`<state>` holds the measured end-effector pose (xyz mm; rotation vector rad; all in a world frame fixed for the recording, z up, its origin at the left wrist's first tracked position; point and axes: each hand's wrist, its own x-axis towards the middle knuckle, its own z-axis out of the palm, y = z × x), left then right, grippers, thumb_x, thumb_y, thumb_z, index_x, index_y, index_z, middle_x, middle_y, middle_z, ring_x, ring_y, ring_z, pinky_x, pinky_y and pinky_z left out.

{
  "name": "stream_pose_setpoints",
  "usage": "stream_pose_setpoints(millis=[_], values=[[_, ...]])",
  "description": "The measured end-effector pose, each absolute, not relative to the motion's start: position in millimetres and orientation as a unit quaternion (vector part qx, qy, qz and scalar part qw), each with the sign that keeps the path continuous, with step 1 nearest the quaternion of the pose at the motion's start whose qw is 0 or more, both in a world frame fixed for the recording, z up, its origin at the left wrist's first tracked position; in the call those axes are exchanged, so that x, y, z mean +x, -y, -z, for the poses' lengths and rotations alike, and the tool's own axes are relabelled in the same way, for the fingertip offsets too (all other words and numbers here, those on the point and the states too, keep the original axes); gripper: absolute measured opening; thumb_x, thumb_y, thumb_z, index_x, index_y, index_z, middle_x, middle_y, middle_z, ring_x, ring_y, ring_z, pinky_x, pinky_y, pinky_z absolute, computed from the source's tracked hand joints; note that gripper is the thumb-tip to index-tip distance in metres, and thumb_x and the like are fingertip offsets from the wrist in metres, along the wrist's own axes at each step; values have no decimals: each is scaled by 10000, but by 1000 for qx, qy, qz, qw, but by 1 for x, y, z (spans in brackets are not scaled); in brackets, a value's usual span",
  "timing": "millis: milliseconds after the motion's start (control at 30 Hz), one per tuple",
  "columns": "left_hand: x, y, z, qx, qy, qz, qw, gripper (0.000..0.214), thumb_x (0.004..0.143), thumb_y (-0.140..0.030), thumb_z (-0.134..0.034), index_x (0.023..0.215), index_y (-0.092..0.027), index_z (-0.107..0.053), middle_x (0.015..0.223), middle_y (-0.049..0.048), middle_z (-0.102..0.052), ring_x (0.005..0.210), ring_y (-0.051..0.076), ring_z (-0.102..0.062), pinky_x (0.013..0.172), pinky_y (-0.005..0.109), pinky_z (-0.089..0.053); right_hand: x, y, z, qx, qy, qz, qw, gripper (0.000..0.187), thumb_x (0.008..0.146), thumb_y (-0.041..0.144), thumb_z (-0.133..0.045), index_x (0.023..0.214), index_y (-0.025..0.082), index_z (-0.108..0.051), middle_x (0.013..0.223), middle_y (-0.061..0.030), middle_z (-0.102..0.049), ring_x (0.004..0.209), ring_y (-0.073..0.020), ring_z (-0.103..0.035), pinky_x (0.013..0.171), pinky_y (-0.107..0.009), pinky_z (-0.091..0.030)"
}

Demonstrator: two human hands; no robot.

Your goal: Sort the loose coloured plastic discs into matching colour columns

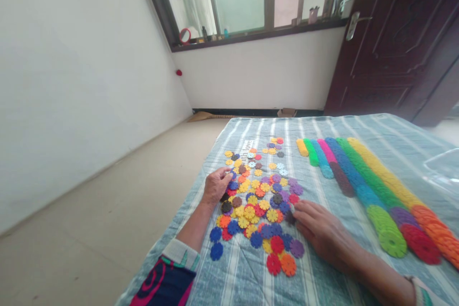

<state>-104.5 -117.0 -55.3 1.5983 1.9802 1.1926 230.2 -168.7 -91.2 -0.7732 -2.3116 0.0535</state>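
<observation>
Standing by, I note both hands at work over loose notched plastic discs (253,200), spread in a mixed-colour heap on a striped cloth (244,277). Left hand (217,185): at the heap's left edge, fingers curled and close together, fingertips at a blue disc (233,172). Contact looks likely; cannot tell whether the disc is pinched or merely touched, since the thumb side is poorly resolved. Right hand (319,229): at the heap's right edge, palm down, fingers bent and held nearly together, tips at a dark disc (290,218). That disc is partly covered by the fingers and blurred; the thumb cannot be made out and a grip cannot be confirmed. Many loose discs overlap, so those underneath are hidden. To the right of the heap, seven rows of overlapped discs (371,179) lie sorted in colour bands, the rightmost ending in orange at the edge of view. A clear plastic container (444,174) is cut off at the right edge, its contents hard to read. Left sleeve (168,277) cut off below; right cuff (420,291) only partly visible. Lettering on the cloth partly covered by discs.
</observation>
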Motion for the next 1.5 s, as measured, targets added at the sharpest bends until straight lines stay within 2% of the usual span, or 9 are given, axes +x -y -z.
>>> stream_pose_setpoints(millis=[200,367,633,800,1500], values=[[-104,118,53,598,-696,-381,116,287,762,-428,-537,742,-191,-699,640,-21,-661,634,146,-591,643,243,-450,229,169,89,-299,898,-18,322,217,962,206,-432,985,234,-645,1107,-102,-692,1041,-251,-648,895,-410,-555],[-102,120,49,606,-720,-331,71,317,804,-437,-490,698,-201,-674,637,-6,-653,647,153,-588,656,250,-428,228,169,87,-299,897,-17,324,227,961,201,-423,977,221,-649,1096,-111,-690,1022,-252,-649,879,-409,-559],[-105,118,50,623,-718,-310,3,228,793,-337,-519,654,-210,-647,790,28,-674,744,162,-617,725,252,-461,225,169,81,-299,895,-22,330,212,943,165,-436,935,216,-642,1060,-105,-689,993,-238,-646,877,-387,-552],[-108,115,54,628,-714,-309,-25,169,785,-280,-524,701,-204,-650,865,49,-684,849,184,-638,804,280,-487,224,168,81,-298,899,-27,320,183,929,146,-453,918,183,-632,1042,-121,-678,982,-253,-630,820,-392,-554],[-124,100,57,644,-696,-314,-49,247,753,-378,-483,684,-209,-650,889,64,-714,884,220,-655,871,311,-508,219,161,73,-327,902,-29,282,97,881,141,-564,799,189,-551,855,-47,-619,830,-204,-560,763,-335,-472]])
